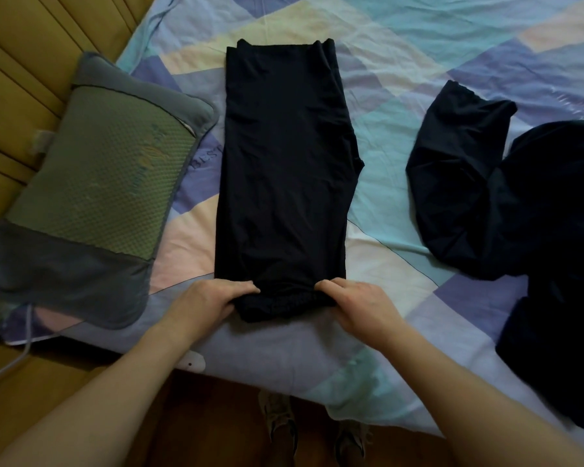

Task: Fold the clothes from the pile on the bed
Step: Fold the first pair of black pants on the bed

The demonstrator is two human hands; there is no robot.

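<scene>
Black trousers (284,170) lie flat & lengthwise mid-bed, legs stacked, prob. so they fold up in one pass. Left hand (207,299) & right hand (353,301) pinch the near end at its two corners, fingers curled over the bunched hem, thumbs hidden under the cloth. Looks like a grip to lift that end evenly w/o skewing. Unfolded dark pile (520,210) waits well apart on the right; pillow (95,190) just left of the trousers.

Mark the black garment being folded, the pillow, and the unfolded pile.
black garment (284,170), head view, middle of the flat panel.
pillow (105,183), head view, green textured centre.
unfolded pile (486,197), head view, dark heap's left part.
</scene>
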